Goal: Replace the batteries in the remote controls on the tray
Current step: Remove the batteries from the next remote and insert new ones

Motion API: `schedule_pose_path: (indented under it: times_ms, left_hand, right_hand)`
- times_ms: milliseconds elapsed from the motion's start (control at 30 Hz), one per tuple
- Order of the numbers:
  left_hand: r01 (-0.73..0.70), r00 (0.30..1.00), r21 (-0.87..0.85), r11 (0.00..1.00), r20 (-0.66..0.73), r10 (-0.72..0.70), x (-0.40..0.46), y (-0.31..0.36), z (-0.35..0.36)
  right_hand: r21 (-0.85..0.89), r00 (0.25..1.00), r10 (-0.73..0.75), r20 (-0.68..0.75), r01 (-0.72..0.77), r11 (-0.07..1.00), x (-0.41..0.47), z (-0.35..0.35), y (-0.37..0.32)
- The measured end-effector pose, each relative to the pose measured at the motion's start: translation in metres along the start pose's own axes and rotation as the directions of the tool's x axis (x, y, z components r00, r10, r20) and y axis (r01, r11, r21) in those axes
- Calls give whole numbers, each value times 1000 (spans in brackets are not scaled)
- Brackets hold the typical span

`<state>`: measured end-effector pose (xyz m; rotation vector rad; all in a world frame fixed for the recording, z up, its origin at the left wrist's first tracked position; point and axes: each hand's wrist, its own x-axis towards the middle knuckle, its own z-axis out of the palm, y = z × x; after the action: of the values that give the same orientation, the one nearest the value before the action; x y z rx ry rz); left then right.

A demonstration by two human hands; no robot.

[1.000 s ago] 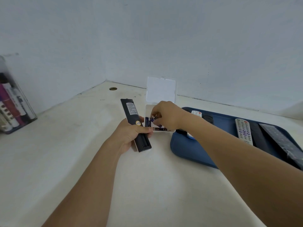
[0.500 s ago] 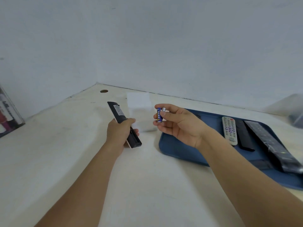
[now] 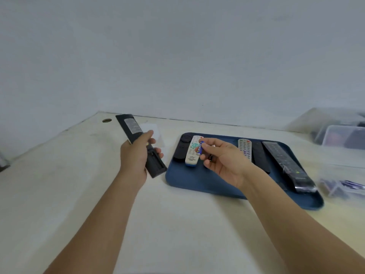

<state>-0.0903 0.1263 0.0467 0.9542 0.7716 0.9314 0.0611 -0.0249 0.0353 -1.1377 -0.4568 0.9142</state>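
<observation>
While the left hand (image 3: 136,157) grips the long black remote (image 3: 140,144) around its middle, back side up, with the open battery compartment at the near end and a pale label near the far end, the right hand (image 3: 221,162) pinches a blue battery (image 3: 199,149) between thumb and forefinger, the other fingers loosely curled. A small dark thing sits against those curled fingers (too blurred to name). Half a second ago the right hand held the battery just left of the blue tray (image 3: 197,180), near the small clear box; now hand and battery hover over the tray's left part, just above the white remote with coloured buttons (image 3: 192,153). The view has swung to the right as well, so the whole tray shows. On it lie, from left to right, a short black remote with a round pad (image 3: 180,150), the white remote, a second white remote (image 3: 244,148) partly hidden by the right hand, a plain black remote (image 3: 260,158) and a long black remote in clear wrap (image 3: 286,165). The held remote is raised more steeply than before, above the cream table (image 3: 59,184), and it covers part of the small clear box (image 3: 156,135). Clear plastic bins (image 3: 339,133) now show at the far right, and a blurred clear pack of batteries (image 3: 343,185) lies on the table just right of the tray.
</observation>
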Motion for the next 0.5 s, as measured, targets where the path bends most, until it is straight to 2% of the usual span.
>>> schedule_pose_path:
  times_ms: [67,133,200,267,333,400,433,500]
  left_hand:
    - [-74,987,160,984,-128,95,20,12,-6]
    - [-34,976,364,931,-188,109,41,21,-23]
    - [98,983,473,876,-181,-12,56,19,-42]
    - [217,976,451,865,-124,-181,65,12,-53]
    - [240,970,418,876,-76,-229,72,3,-57]
    - [196,979,408,892,-36,-199,75,-3,-57]
    - [171,983,400,901,-11,-182,74,-6,-58]
    - [144,985,376,915,37,-170,75,-9,-65]
  right_hand:
    - [21,1000,23,-4,-23,1000,3,-1,-5]
    - [2,997,66,28,-66,998,11,9,-9]
    - [-65,993,106,60,-102,993,26,31,-11]
    - [-199,988,124,90,-104,974,43,59,-10]
    - [-418,988,100,119,-42,907,61,83,-5]
    - [-654,985,25,171,94,751,79,101,0]
    - [-763,974,-22,224,189,618,85,108,1]
    - [-885,927,-114,358,375,276,98,121,5]
